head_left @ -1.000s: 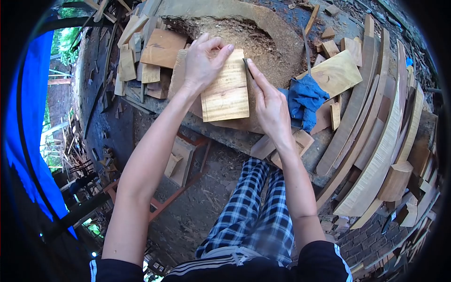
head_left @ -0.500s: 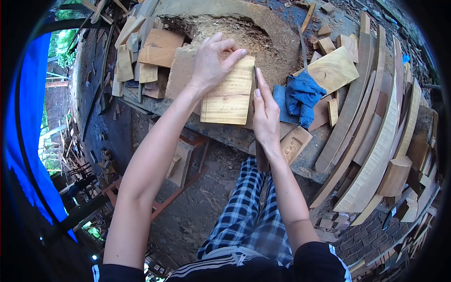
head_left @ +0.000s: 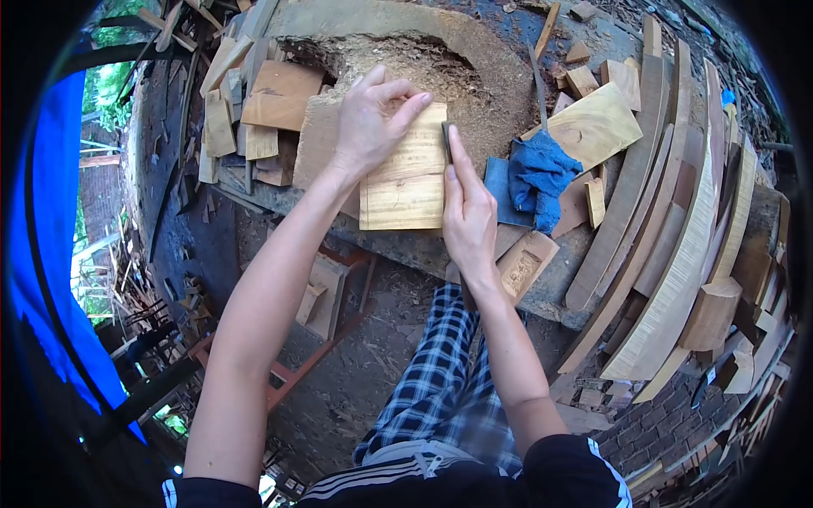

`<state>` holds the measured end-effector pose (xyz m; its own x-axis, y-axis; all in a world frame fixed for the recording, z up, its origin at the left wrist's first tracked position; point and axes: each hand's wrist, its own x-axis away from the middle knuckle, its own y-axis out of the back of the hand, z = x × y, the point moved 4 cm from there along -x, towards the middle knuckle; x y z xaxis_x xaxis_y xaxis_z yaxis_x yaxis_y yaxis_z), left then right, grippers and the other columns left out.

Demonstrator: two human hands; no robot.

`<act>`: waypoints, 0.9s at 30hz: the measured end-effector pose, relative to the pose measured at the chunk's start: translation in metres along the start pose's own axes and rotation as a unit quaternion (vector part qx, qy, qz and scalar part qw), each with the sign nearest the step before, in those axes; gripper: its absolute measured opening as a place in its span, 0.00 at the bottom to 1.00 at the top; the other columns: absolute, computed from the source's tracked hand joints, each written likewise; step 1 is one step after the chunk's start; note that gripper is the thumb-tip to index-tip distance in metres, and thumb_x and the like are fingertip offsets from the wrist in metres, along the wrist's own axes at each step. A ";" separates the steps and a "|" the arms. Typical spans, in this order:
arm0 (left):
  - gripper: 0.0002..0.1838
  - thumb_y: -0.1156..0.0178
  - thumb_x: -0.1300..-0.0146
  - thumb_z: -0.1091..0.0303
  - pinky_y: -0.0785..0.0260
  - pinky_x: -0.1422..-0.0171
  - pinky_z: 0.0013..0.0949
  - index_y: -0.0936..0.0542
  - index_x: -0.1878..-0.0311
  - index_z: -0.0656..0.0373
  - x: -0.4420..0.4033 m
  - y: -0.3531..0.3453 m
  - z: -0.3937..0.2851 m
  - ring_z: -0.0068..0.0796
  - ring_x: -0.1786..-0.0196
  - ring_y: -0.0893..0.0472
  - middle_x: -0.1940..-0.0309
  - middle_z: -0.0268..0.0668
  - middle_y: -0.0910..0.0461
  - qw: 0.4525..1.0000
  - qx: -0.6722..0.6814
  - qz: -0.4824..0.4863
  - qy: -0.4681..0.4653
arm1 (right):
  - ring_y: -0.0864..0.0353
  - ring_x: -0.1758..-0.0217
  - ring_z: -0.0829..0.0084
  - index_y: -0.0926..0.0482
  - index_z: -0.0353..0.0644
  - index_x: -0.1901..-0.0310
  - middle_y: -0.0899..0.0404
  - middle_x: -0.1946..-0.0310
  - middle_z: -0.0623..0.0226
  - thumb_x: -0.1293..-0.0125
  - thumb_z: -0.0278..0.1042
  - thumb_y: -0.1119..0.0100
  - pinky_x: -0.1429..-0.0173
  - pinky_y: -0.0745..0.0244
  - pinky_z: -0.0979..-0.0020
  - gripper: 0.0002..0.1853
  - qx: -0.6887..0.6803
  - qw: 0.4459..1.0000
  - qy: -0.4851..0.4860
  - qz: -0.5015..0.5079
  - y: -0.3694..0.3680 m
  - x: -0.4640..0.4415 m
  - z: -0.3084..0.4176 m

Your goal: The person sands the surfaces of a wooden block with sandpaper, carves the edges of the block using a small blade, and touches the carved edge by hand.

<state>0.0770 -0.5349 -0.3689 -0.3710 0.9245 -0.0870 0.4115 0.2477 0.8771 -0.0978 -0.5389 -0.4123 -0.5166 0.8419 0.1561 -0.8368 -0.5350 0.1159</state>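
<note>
My left hand is closed on the upper part of a pale yellow wooden board, its thumb along the top edge. A pencil-like line runs down the board's left side. My right hand is wrapped round a long, narrow tool with a dark blade. The blade lies upright along the board's right edge, touching or almost touching it. Most of the tool is hidden by my hand and forearm, so its exact kind does not show. Behind the board stands a rough brown wood block.
A hollowed, sawdust-covered log forms the work surface. To the right are a blue cloth, a pale board and a stack of long curved planks. Offcuts lie at left; a reddish frame stands below.
My right hand and the tool have moved slightly up and left along the board's edge. The board looks a little more upright, and the whole view has shifted slightly.
</note>
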 end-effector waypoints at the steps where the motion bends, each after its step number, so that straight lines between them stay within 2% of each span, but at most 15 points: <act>1: 0.14 0.32 0.35 0.55 0.34 0.61 0.34 0.13 0.64 0.57 -0.001 0.001 0.000 0.28 0.66 0.28 0.72 0.31 0.30 1.000 -0.006 0.001 0.002 | 0.19 0.40 0.48 0.33 0.52 0.27 0.22 0.41 0.45 0.24 0.30 0.54 0.40 0.24 0.56 0.25 0.011 0.999 0.032 -0.018 0.000 -0.004 0.007; 2: 0.14 0.32 0.35 0.55 0.34 0.61 0.34 0.13 0.64 0.57 -0.002 0.001 0.000 0.28 0.66 0.28 0.72 0.31 0.30 1.000 -0.008 0.003 0.002 | 0.19 0.41 0.47 0.33 0.52 0.27 0.21 0.42 0.44 0.24 0.31 0.54 0.40 0.24 0.56 0.25 0.021 0.997 0.060 -0.033 0.000 -0.005 0.014; 3: 0.14 0.32 0.35 0.55 0.35 0.62 0.33 0.13 0.64 0.57 -0.001 0.002 0.000 0.27 0.66 0.28 0.72 0.31 0.30 1.000 -0.009 -0.005 -0.007 | 0.21 0.39 0.48 0.33 0.51 0.27 0.22 0.40 0.44 0.24 0.30 0.54 0.38 0.25 0.57 0.25 -0.005 0.999 -0.032 0.023 0.003 -0.015 0.009; 4: 0.14 0.32 0.35 0.55 0.35 0.62 0.33 0.13 0.64 0.57 0.000 0.001 -0.001 0.27 0.66 0.28 0.72 0.31 0.30 1.000 -0.008 -0.012 -0.016 | 0.21 0.39 0.48 0.33 0.51 0.27 0.22 0.40 0.44 0.24 0.30 0.54 0.38 0.25 0.57 0.25 -0.006 0.999 -0.036 0.023 0.001 -0.015 0.006; 7: 0.14 0.32 0.35 0.56 0.35 0.61 0.33 0.13 0.64 0.58 0.000 0.001 -0.002 0.27 0.65 0.28 0.72 0.31 0.30 1.000 0.005 0.015 0.027 | 0.23 0.36 0.48 0.33 0.49 0.27 0.24 0.37 0.47 0.23 0.31 0.55 0.35 0.27 0.57 0.24 0.017 0.999 0.032 0.001 0.003 -0.011 0.008; 10: 0.13 0.32 0.35 0.56 0.35 0.61 0.33 0.13 0.64 0.57 0.000 0.002 -0.003 0.27 0.65 0.28 0.72 0.31 0.30 1.000 -0.009 0.002 0.001 | 0.24 0.35 0.49 0.33 0.50 0.27 0.25 0.36 0.48 0.23 0.32 0.55 0.35 0.27 0.57 0.24 0.004 0.999 0.037 0.004 0.004 -0.006 0.007; 12: 0.13 0.32 0.35 0.56 0.34 0.61 0.33 0.13 0.64 0.57 -0.001 0.002 -0.002 0.27 0.65 0.28 0.72 0.31 0.30 1.000 0.000 0.006 0.008 | 0.25 0.34 0.50 0.33 0.49 0.27 0.26 0.35 0.50 0.23 0.32 0.56 0.34 0.27 0.58 0.24 -0.026 0.999 -0.008 0.028 0.005 -0.023 0.006; 19: 0.13 0.33 0.35 0.56 0.34 0.61 0.33 0.13 0.62 0.57 -0.001 0.001 0.000 0.26 0.66 0.27 0.72 0.31 0.29 1.000 -0.011 0.013 0.012 | 0.30 0.27 0.57 0.33 0.48 0.27 0.29 0.30 0.56 0.22 0.34 0.57 0.27 0.34 0.64 0.23 -0.062 0.997 0.013 0.049 0.006 -0.017 -0.008; 22: 0.13 0.32 0.37 0.53 0.34 0.59 0.38 0.13 0.68 0.53 0.000 0.002 0.000 0.32 0.64 0.26 0.74 0.33 0.29 0.999 0.015 -0.002 0.029 | 0.31 0.27 0.57 0.32 0.47 0.27 0.30 0.30 0.56 0.22 0.34 0.57 0.26 0.35 0.65 0.23 -0.104 0.992 0.001 0.070 0.007 -0.017 -0.014; 23: 0.13 0.32 0.37 0.53 0.34 0.59 0.37 0.13 0.67 0.53 0.000 0.004 -0.003 0.31 0.64 0.26 0.74 0.32 0.29 0.998 0.035 0.010 0.053 | 0.31 0.27 0.57 0.32 0.47 0.27 0.30 0.30 0.56 0.22 0.34 0.57 0.26 0.35 0.65 0.23 -0.105 0.992 -0.002 0.067 0.007 -0.014 -0.014; 27: 0.13 0.32 0.37 0.53 0.33 0.60 0.37 0.13 0.67 0.54 0.000 0.000 0.003 0.29 0.65 0.25 0.74 0.32 0.28 0.999 0.025 0.006 0.042 | 0.31 0.27 0.56 0.33 0.49 0.27 0.29 0.31 0.54 0.22 0.34 0.57 0.26 0.35 0.63 0.24 -0.078 0.995 0.010 0.056 0.003 -0.022 -0.011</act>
<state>0.0790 -0.5340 -0.3705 -0.4328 0.9008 -0.0356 0.4561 0.2528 0.8533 -0.0905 -0.5583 -0.4259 -0.6109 0.7792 0.1398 -0.7905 -0.6100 -0.0544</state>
